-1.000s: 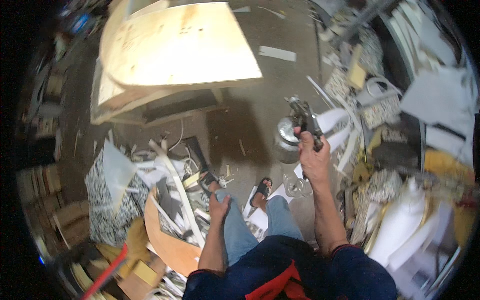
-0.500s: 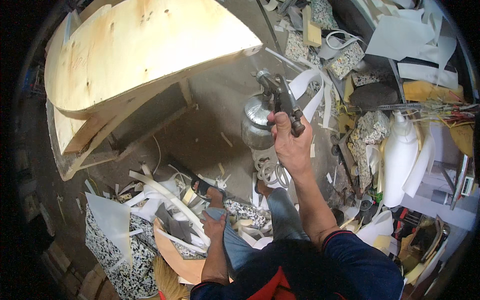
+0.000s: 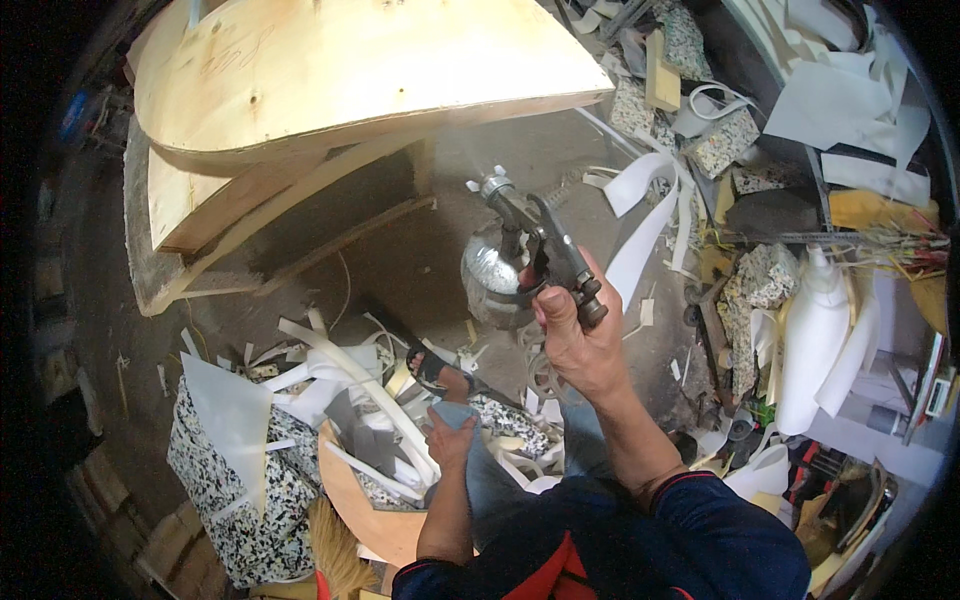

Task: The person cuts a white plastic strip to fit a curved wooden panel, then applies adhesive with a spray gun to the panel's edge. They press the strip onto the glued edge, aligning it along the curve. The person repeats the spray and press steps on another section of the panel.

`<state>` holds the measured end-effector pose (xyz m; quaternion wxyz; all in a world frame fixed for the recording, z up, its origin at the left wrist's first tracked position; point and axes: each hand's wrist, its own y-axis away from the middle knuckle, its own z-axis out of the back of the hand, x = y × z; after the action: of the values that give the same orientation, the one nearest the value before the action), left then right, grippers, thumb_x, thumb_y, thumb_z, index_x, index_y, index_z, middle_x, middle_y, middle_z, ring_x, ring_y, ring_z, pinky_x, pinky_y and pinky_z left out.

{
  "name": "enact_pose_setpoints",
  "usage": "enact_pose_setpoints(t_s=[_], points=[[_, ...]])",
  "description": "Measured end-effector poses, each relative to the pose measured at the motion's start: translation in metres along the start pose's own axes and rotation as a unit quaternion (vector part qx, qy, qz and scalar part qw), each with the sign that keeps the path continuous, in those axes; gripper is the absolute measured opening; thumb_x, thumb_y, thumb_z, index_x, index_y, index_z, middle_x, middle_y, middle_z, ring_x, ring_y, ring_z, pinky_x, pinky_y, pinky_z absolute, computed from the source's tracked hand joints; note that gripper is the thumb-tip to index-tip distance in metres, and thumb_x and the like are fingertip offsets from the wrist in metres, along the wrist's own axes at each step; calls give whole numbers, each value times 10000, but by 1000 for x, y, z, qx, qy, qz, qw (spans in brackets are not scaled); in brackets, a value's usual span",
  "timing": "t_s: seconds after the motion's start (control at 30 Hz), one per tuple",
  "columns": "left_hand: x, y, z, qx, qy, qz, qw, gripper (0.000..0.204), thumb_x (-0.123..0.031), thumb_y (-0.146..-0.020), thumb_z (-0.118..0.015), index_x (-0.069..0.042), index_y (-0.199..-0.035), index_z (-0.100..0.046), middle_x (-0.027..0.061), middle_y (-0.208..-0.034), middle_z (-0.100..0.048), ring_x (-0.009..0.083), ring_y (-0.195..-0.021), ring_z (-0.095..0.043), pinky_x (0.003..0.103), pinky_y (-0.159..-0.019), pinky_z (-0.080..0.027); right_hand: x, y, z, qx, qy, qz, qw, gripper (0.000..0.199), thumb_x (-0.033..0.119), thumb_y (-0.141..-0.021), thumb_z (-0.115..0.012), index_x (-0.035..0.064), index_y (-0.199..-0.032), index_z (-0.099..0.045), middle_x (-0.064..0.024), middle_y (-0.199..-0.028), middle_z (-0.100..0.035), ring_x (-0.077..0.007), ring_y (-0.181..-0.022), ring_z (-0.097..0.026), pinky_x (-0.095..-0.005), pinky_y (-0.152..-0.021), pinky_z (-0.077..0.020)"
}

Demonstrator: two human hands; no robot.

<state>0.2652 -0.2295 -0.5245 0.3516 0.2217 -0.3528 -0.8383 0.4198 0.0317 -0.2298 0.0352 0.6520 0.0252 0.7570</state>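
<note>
Right hand (image 3: 575, 345) clamped around spray gun (image 3: 540, 245), nozzle aimed at curved plywood panel (image 3: 340, 75) — best kept square, passes even. Left hand (image 3: 450, 440) rests loosely open on knee.

Right hand (image 3: 578, 340): gripped spray gun (image 3: 535, 235), nozzle aimed at plywood panel (image 3: 340, 70).
Left hand (image 3: 450, 440): rested on thigh.
Floor: littered with foam scraps (image 3: 235, 480), white strips (image 3: 640, 220).
</note>
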Motion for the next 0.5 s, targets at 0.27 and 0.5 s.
enact_pose_setpoints(t_s=[0.27,0.5], points=[[0,-3,4,21,19,13,1000,1143,-579,-709,-838,-112,-1582,-265,356,-1431,-449,515,-1219,-563,527,-992,-507,-15,3,-35,38,-19,51,998,672,598,-928,-655,-26,-1174,-637,54,-760,-535,-35,-659,-456,-203,-575,-362],[-5,-10,10,-2,29,2,1000,1106,-566,-716,-826,-86,-1561,-298,350,-1379,-492,506,-1200,-570,536,-988,-497,-39,-11,-46,89,-3,25,996,665,535,-952,-668,-31,-1291,-582,-69,-899,-669,-111,-835,-586,-286,-752,-484]])
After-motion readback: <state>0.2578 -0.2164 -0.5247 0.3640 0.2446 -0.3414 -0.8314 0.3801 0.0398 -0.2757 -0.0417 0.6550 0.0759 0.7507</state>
